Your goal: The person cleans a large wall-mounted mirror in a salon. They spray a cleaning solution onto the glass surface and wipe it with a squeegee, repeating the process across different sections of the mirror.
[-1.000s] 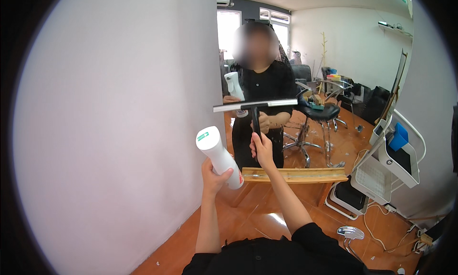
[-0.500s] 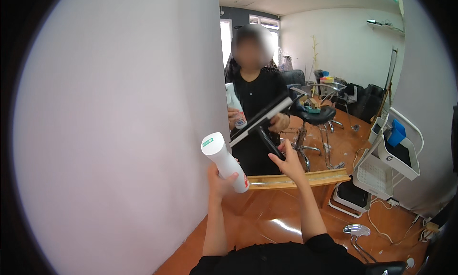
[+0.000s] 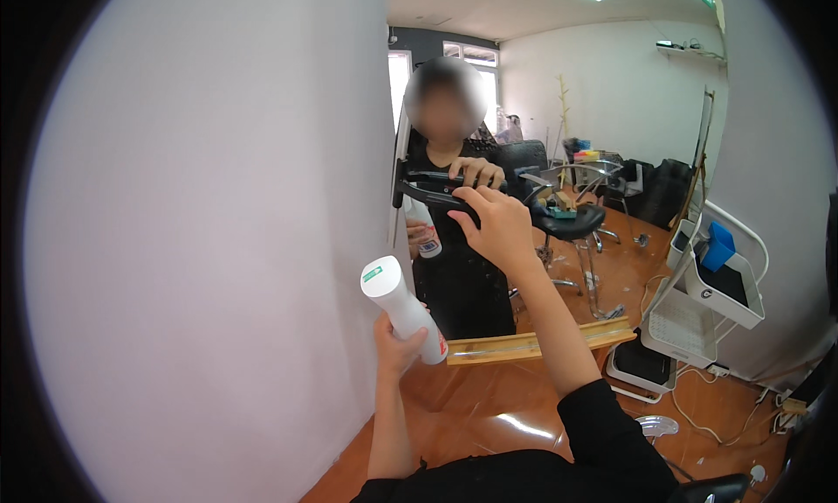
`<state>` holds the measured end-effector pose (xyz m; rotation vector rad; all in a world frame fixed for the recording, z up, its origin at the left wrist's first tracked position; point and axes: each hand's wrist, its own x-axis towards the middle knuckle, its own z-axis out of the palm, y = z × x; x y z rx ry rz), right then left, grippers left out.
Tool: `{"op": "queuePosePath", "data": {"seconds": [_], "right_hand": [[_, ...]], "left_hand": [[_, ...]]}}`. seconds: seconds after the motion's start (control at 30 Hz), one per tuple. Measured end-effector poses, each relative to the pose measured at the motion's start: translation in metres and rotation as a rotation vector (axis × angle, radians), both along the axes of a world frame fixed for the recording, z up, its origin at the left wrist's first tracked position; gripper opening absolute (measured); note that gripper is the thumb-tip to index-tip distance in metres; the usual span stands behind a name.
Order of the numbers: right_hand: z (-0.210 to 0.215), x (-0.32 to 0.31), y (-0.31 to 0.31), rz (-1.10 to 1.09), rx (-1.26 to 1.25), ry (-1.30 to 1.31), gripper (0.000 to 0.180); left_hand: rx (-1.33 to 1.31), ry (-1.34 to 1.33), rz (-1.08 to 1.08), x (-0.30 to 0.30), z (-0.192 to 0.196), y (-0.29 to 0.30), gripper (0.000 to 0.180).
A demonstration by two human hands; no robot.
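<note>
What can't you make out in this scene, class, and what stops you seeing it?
In the head view:
- Inside of the white bottle: hidden by its solid wall.
- Far end of the squeegee handle: covered by the right hand.
- Face in the mirror: blurred out.
- Things on the reflected shelf: too small to identify.
- Black object at lower right: cut off by the lower edge.

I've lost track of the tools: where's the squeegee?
In the head view, the squeegee is near upper centre, blade upright at the left edge of the mirror, handle in the right hand, above the white bottle in the left hand.
</note>
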<state>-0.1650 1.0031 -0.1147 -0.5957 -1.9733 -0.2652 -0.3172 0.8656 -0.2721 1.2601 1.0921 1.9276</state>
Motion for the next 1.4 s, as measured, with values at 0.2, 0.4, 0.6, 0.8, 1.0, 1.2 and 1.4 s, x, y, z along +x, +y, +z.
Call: {"op": "queuePosePath", "data": {"seconds": [0.2,0.4,0.6,0.8,1.0,1.2,1.4], "right_hand": [[-0.005,0.026,0.01,-0.013,-0.059,0.021,0.024],[-0.008,0.084,0.029,-0.02,-0.018,0.015,0.02],[-0.012,0.144,0.048,-0.073,-0.052,0.045,0.024],[-0.016,0.192,0.057,-0.097,-0.06,0.014,0.024],[-0.025,0.238,0.068,-0.134,-0.072,0.035,0.025],[-0.033,0.276,0.077,-0.164,-0.073,0.083,0.023],[-0.043,0.307,0.084,-0.192,-0.098,0.134,0.023]], "left_hand": [[0.026,0.002,-0.018,0.025,-0.004,0.018,0.038],[0.09,-0.033,-0.033,0.084,0.002,0.044,0.04],[0.083,0.055,-0.079,0.137,0.002,0.067,0.042],[0.106,0.088,-0.085,0.177,-0.005,0.09,0.043],[0.114,0.08,-0.126,0.216,0.001,0.104,0.042],[0.107,0.184,-0.165,0.237,-0.002,0.117,0.05],[0.109,0.124,-0.175,0.264,0.006,0.124,0.04]]}}
